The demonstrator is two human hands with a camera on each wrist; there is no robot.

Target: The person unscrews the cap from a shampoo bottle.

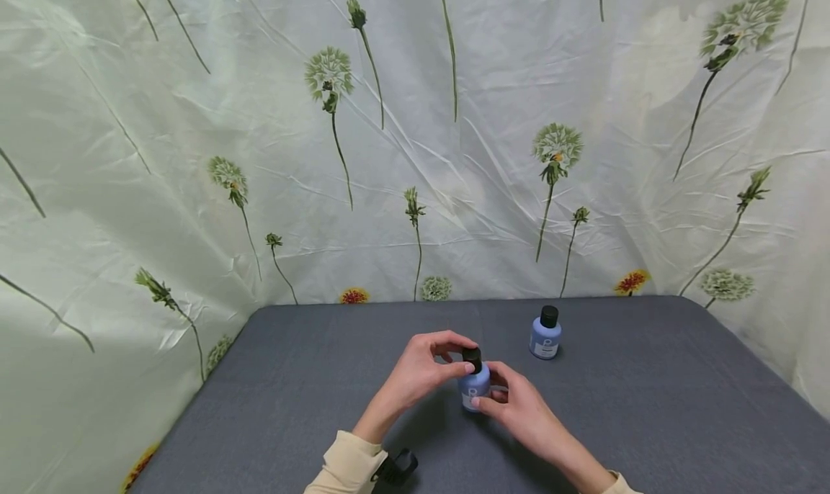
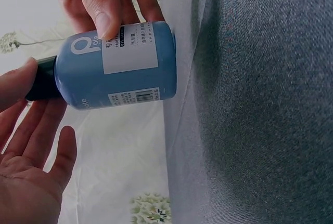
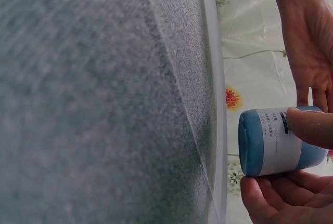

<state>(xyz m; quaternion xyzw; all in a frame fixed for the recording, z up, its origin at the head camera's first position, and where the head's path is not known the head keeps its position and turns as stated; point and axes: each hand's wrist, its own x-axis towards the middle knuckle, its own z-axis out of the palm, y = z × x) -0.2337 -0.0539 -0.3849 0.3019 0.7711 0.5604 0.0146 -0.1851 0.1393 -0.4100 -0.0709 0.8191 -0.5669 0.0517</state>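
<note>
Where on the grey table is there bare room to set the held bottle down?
Bare grey table lies left of the left hand, and right of the second bottle toward the right edge. Crowded: the middle, where the right hand and left hand hold the bottle.

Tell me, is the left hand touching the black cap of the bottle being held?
Touching. The left wrist view shows the left hand's thumb pressed against the black cap of the blue bottle.
</note>
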